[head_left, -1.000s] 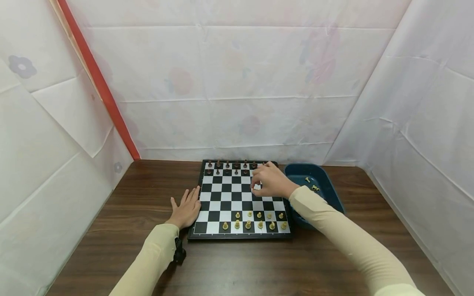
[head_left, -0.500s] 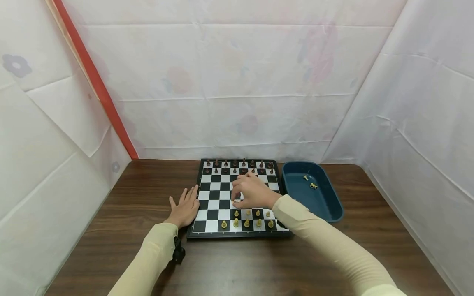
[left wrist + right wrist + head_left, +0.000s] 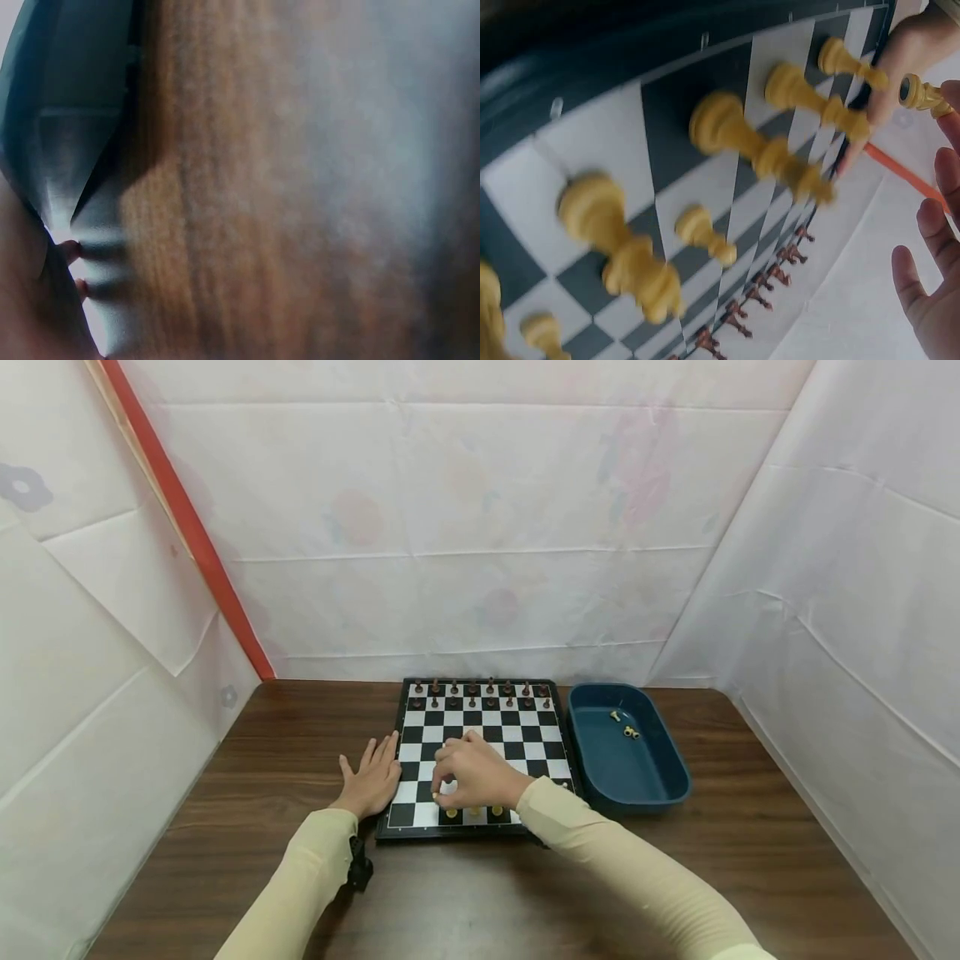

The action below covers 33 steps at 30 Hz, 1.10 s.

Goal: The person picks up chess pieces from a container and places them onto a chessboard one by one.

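Note:
In the head view my left hand [image 3: 369, 781] rests at the left edge of the chessboard [image 3: 533, 751], its fingers spread out straight. Above the board's near left part, my right hand [image 3: 476, 772] pinches a yellow chess piece [image 3: 924, 95] between thumb and index finger; the right wrist view shows its dark underside, but its kind is unclear. Just below this hand are yellow pieces standing on the near rows, among them a tall yellow piece [image 3: 761, 146] and a pawn [image 3: 705, 234]. My right hand and forearm partly hide those rows in the head view.
Dark red pieces [image 3: 472, 690] stand in two rows along the board's far side. To the right of the board is a blue tray [image 3: 633, 777] with a few yellow pieces [image 3: 630, 732] lying in it. White sheets [image 3: 450, 510] surround the wooden table [image 3: 285, 760].
My right hand has moved left and nearer, from over the board's right side to its near left part, still pinching the piece. My left hand has stayed at the board's edge.

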Tool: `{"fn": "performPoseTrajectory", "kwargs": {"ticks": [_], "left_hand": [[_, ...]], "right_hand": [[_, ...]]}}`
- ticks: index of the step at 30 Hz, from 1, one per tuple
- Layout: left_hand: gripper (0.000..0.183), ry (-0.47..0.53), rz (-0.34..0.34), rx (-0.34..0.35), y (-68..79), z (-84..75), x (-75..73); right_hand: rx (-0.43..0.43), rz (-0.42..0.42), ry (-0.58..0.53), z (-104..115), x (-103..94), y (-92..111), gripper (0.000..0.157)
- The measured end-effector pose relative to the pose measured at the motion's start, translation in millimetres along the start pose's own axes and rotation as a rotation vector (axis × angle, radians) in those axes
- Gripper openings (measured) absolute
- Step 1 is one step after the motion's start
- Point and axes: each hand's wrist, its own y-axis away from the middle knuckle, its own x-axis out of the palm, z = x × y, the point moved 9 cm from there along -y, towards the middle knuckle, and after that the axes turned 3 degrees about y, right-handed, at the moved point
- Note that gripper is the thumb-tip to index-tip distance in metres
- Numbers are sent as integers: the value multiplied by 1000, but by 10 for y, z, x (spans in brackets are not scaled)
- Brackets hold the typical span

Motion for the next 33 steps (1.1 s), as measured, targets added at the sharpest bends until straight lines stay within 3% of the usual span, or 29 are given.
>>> {"fn": "performPoseTrajectory", "kwargs": {"ticks": [19, 33], "left_hand": [[56, 15, 0, 12, 10, -11, -22], [56, 8, -8, 0, 1, -7, -21]], "right_hand": [[106, -85, 79, 120, 210, -20, 6], [151, -61, 89, 68, 290, 12, 8]]}}
